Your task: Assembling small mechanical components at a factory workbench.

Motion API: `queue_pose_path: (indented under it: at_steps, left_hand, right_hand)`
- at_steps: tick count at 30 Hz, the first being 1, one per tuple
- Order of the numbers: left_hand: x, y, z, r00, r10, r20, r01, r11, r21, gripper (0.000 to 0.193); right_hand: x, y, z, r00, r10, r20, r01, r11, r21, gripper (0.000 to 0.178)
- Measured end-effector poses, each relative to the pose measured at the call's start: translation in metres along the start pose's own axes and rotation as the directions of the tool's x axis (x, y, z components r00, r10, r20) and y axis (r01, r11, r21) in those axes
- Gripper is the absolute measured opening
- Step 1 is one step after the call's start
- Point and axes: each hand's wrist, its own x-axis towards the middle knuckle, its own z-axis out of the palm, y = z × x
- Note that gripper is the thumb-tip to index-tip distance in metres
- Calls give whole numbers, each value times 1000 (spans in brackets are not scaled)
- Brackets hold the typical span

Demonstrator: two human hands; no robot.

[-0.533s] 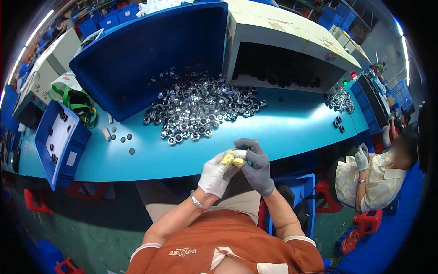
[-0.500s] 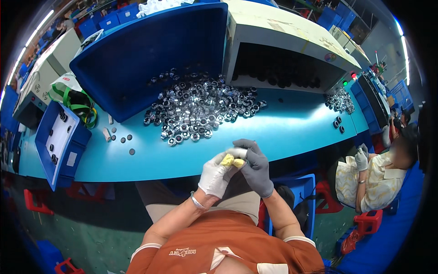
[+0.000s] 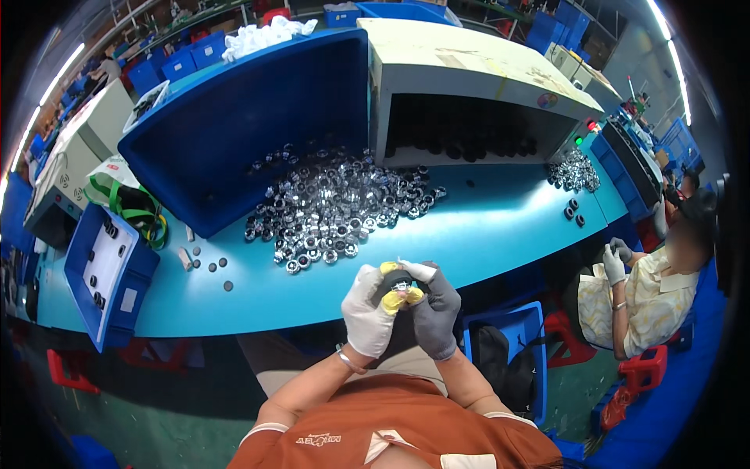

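In front of my body, just off the near table edge, both hands grip one small round black part with a shiny silvery middle (image 3: 401, 283). My left hand (image 3: 367, 319), in a white glove, closes on its left side. My right hand (image 3: 437, 314), in a grey glove with a white covering at a fingertip, holds the opposite side. Yellow covers wrap some of the fingertips around the part. Beyond the hands, a heap of shiny silver-and-black round parts (image 3: 336, 195) spreads over the blue-green table (image 3: 476, 242), spilling from a large blue bin (image 3: 242, 125) tipped toward me.
A cream box-shaped machine (image 3: 476, 62) stands behind the table with dark parts inside. At left are a blue tray (image 3: 133, 301) and several black discs (image 3: 223, 263). A smaller silver pile (image 3: 574, 170) lies far right. A co-worker (image 3: 644, 289) sits at right, near a blue crate (image 3: 539, 375).
The hands have turned and spread slightly apart, bringing the black part into sight between the fingers. The whole view has shifted a little, with the table lower in the picture.
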Motion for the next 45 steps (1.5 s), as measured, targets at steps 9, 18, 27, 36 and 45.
queue_pose_path:
  at_steps: [9, 18, 27, 36, 45]
  left_hand:
    - [45, 31, 17, 906, 422, -21, -400, 872, 282, 21]
    - [68, -9, 7, 902, 431, 28, -397, 803, 444, 23]
    - [55, -61, 1, 967, -16, 254, -150, 771, 619, 34]
    - [58, -66, 4, 879, 83, 470, -388, 696, 604, 27]
    - [53, -61, 0, 708, 137, 692, -664, 460, 589, 23]
  right_hand:
    - [39, -25, 34, 948, -183, -261, 204, 977, 55, 17]
    - [57, 19, 20, 913, -326, -244, 217, 897, -385, 12]
    - [40, 42, -80, 902, -212, 375, 426, 571, -701, 32]
    - [45, 37, -95, 931, 34, 363, 217, 748, -627, 33]
    - [67, 31, -88, 808, 89, 583, 448, 550, -705, 29]
